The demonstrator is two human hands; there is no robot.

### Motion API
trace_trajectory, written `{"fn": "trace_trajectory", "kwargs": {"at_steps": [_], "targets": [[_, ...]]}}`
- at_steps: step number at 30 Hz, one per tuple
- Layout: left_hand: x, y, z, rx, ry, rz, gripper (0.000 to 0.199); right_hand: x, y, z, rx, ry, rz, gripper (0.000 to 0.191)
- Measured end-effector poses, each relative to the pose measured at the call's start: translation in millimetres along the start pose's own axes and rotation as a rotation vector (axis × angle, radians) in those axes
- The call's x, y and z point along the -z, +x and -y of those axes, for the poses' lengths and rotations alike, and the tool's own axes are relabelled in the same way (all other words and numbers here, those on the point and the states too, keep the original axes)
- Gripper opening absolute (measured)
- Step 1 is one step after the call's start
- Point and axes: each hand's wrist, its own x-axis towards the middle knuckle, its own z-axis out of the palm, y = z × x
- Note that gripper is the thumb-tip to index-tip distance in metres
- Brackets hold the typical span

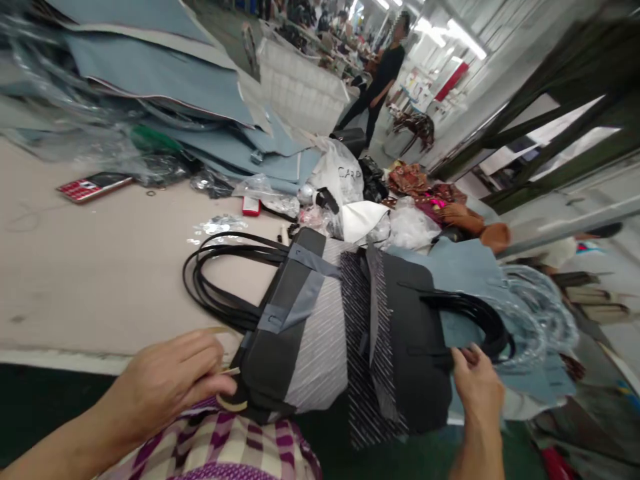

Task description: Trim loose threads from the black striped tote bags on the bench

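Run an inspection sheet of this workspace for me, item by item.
Surface: pale cutting table, marked and scuffed.
Bags: two black totes with striped panels, one with grey strapping and black handles, the other overlapping it.
Hands: left hand at the first tote's end, beside a tan loop; right hand on the second tote's edge.
Clutter: blue-grey sheets, white printed bag, clear plastic, red-cased phone.
Cables: nothing seen.
Surroundings: person in black standing beyond a white crate.
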Motion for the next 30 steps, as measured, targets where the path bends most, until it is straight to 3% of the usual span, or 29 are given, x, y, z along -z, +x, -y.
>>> {"fn": "trace_trajectory", "kwargs": {"at_steps": [2,3,6,8,11,13,16,20,22,24,26,30], "targets": [[2.9,4,-2,-0.021,0.009,0.053,0.031,-21,-47,33,0.020,0.185,0.176,0.066],[3.6,5,-3,-0.025,0.015,0.059,0.030,-33,-77,55,0.067,0.313,0.360,0.057],[5.3,7,-2,-0.025,0.030,0.045,0.031,-63,-172,129,0.378,0.573,0.801,0.019],[7.6,10,-3,-0.037,0.036,0.028,0.032,-79,-222,169,0.593,0.676,0.935,0.017],[12.4,13,-4,-0.073,0.038,0.013,0.032,-95,-258,196,0.764,0.782,0.979,0.014],[14.3,13,-3,-0.071,0.047,0.008,0.034,-103,-263,199,0.844,0.777,0.953,0.016],[12.3,7,5,0.039,0.049,0.012,0.032,-112,-259,195,0.919,0.716,0.884,0.016],[5.1,-2,17,0.124,-0.037,0.052,0.015,-117,-264,196,0.902,0.689,0.870,0.012],[2.6,-3,19,0.117,-0.059,0.051,0.017,-121,-270,199,0.898,0.678,0.823,0.011],[1.1,0,17,0.110,-0.087,0.032,0.019,-130,-270,199,0.852,0.641,0.769,0.012],[0.3,4,13,0.111,-0.162,0.017,0.017,-148,-262,197,0.712,0.538,0.735,0.015],[-0.5,9,13,0.139,-0.284,0.029,0.015,-194,-220,186,0.497,0.310,0.719,0.026]]}}
